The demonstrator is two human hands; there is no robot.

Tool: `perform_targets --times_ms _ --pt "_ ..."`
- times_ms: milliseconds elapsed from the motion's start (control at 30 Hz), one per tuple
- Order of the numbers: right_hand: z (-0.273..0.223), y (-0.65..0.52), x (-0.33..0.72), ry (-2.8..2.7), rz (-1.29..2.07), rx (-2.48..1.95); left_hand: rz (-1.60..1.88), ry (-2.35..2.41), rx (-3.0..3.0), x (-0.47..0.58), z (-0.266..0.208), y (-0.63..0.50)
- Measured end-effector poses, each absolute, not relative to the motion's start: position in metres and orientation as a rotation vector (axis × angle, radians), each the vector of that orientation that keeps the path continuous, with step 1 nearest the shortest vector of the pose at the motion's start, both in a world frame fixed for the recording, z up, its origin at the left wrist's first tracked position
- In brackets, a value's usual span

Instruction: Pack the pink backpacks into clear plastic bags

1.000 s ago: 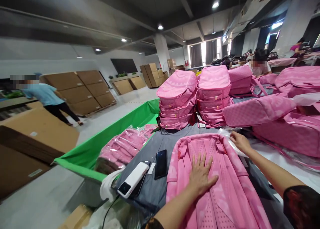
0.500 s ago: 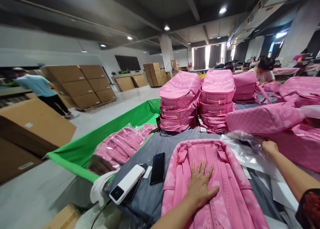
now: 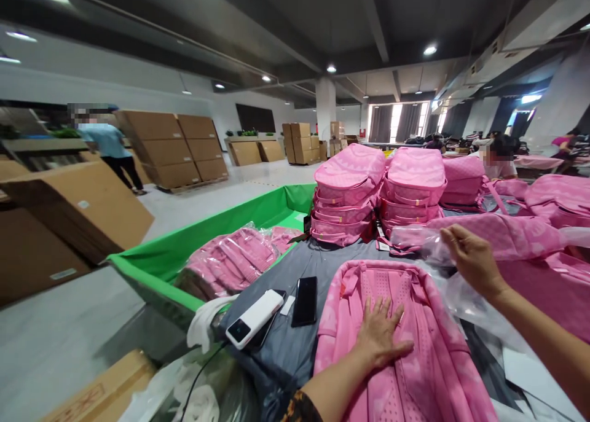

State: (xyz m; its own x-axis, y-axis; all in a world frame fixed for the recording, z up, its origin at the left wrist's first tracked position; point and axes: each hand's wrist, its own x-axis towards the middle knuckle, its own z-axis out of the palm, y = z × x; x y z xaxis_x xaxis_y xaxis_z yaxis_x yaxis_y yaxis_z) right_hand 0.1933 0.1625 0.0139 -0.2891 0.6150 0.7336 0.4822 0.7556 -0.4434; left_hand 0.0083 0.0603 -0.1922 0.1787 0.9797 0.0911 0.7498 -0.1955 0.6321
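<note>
A pink backpack lies on the dark-covered table in front of me, its straps and padded back facing up. My left hand rests flat on it with the fingers spread. To the right, my right hand is raised and pinches the edge of a clear plastic bag. The plastic bag hangs below my fingers and spreads beside the backpack. Behind it lies another pink backpack, partly covered by the plastic and my hand.
Stacks of pink backpacks stand at the table's far side. Left of the table, a green-lined bin holds plastic-wrapped backpacks. A white power bank and a black phone lie near the left edge. A person stands by cardboard boxes.
My right hand has risen and moved left, lifting the clear plastic bag's edge. My left hand stays flat on the backpack. The view has shifted slightly left.
</note>
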Motion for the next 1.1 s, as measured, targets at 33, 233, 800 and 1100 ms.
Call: perform_targets --times_ms 33,233,800,1100 --pt "0.013 0.141 0.18 -1.963 0.204 -0.742 0.733 1.581 1.977 0.005 -0.19 0.059" --pt "-0.071 0.039 0.144 -2.08 0.378 -0.48 1.214 1.153 1.374 -0.007 -0.166 -0.003" --pt "-0.049 0.077 0.166 -1.961 0.938 -0.872 1.37 2.218 1.934 0.008 -0.131 -0.034" --pt "-0.097 0.043 0.243 -2.115 -0.203 -1.06 1.639 2.124 2.387 0.001 -0.114 -0.023"
